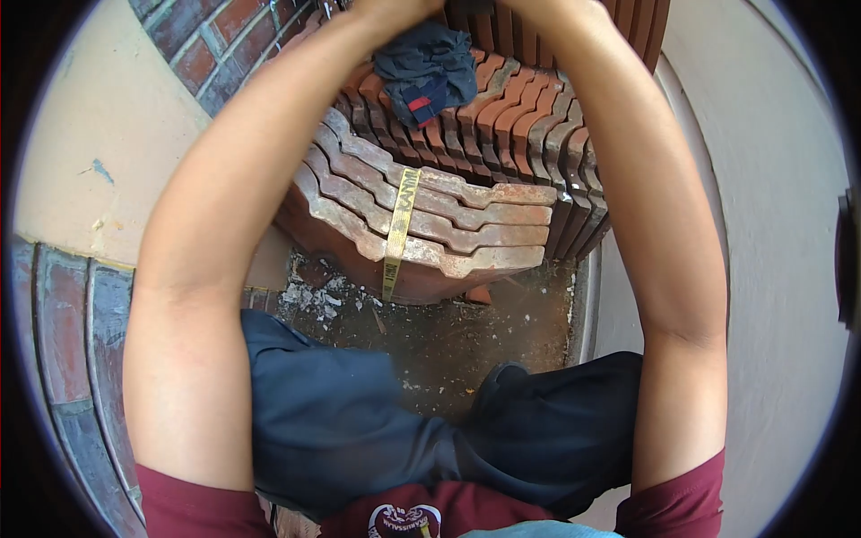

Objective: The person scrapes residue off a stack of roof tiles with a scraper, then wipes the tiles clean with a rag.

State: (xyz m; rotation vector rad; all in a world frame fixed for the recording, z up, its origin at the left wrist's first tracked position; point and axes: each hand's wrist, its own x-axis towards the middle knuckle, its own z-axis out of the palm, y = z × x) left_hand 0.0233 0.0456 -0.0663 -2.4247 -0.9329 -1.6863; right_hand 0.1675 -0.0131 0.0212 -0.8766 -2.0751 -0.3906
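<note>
- Head view, the only one here: left hand (402,7) and right hand (543,5) are both at the far edge, mostly cut off. Fingers are out of sight, so I honestly can't tell if either is open or gripping something.
- There's a dark thing (471,5) between them, also cropped. No idea what it is, or whether they're touching it.
- The cloth (427,67) is just on the near side of the hands, closer to the left one, bunched up on the left part of the tile row (511,112). Should be soft and light, can't break; I'd pinch it anywhere in the folds.
- The far tiles (516,40) stand upright behind the row, just nearer than the right hand and partly behind that forearm. Can't see contact.
- Those look like fired clay, so I'd guess stiff, heavy for their size, rough rather than slippery, and easy to chip at the corners. My pick: one palm on each side edge, not by a corner.
- The strapped tiles (475,218) are nearer the body, well apart from both hands, with a yellow strap (401,229) around them. Probably hefty as a bundle; I'd support underneath rather than trust the strap.
</note>
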